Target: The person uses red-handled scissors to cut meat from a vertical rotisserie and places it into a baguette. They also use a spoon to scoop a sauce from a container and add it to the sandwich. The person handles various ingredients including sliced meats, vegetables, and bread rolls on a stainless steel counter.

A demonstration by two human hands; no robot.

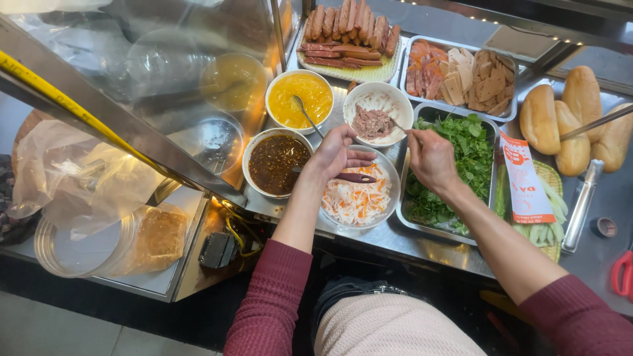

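sausages (349, 26) on a tray, bread rolls (570, 122), a bowl of yellow sauce (300, 99), red scissors (621, 273)

Steel counter (395, 240), glass case (165, 72), grey tiled floor (59, 326).

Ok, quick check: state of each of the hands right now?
Left hand: over the pickled-vegetable bowl, fingers curled loosely; any grip cannot be told.
Right hand: closed, pinching a thin utensil handle reaching into the meat-spread bowl.

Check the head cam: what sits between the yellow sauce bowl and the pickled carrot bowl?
In the head view, the left hand lies between the yellow sauce bowl and the pickled carrot bowl, over a dark red utensil handle.
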